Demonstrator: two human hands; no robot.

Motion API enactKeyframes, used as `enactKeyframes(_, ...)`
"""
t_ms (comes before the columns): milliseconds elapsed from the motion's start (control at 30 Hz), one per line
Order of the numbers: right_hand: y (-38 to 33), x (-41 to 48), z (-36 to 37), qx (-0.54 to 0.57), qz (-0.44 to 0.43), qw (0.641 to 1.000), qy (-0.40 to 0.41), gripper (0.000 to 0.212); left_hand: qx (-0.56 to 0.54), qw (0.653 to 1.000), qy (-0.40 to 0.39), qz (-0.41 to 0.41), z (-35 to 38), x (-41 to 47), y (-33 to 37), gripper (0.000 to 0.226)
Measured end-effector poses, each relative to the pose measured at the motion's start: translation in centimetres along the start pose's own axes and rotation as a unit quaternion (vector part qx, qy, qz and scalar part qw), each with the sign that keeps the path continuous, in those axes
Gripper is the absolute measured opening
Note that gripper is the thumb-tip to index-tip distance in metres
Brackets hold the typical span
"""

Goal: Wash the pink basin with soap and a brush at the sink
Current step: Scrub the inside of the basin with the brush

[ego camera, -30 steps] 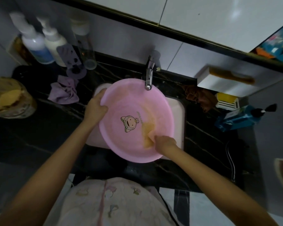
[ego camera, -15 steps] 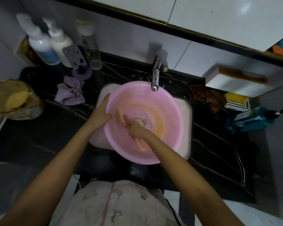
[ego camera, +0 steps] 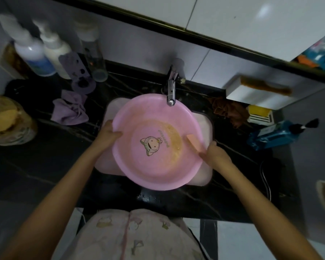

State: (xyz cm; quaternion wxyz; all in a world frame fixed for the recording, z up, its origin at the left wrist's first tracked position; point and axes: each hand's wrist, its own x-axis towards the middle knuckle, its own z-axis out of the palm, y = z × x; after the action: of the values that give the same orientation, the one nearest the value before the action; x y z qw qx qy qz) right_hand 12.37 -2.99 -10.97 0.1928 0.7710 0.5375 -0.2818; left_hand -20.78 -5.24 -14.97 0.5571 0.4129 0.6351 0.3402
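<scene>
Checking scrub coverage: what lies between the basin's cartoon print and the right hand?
In the head view, a yellowish soapy smear, then the orange brush the right hand holds.

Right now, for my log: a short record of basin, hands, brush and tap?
basin: pink, in the sink, under the tap
left hand: grips the basin's left rim
right hand: holds the brush
brush: against the basin's inner right wall
suds: yellowish patch right of the cartoon print
tap: no water visible

Green lettering [ego camera: 164,138] inside the pink basin [ego camera: 154,177] is too blurred to read.
</scene>
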Motion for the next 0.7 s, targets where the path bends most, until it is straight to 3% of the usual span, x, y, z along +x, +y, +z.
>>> enactKeyframes(67,1.0,-0.2,0.5,0.109,0.008,0.993,-0.051,0.054,-0.017,1.0,0.002,-0.013,0.0,0.1,0.0,0.07)
enactKeyframes(167,1.9,-1.1,1.4,0.256,-0.031,0.957,-0.134,0.044,-0.022,1.0,-0.016,0.01,0.2,-0.4,0.6,0.062)
enactKeyframes(300,1.7,-1.9,1.8,0.294,-0.056,0.941,-0.16,0.031,-0.004,0.999,0.038,0.028,-1.0,-0.6,0.9,0.057)
enactKeyframes(500,-0.7,-1.9,1.9,0.333,-0.065,0.921,-0.189,0.034,-0.045,0.982,0.182,0.007,-2.6,-4.3,1.4,0.052)
enactKeyframes(700,-4.7,-2.8,1.8,0.379,-0.125,0.889,-0.223,0.052,-0.09,0.95,0.298,0.007,-5.8,-9.1,0.6,0.052)
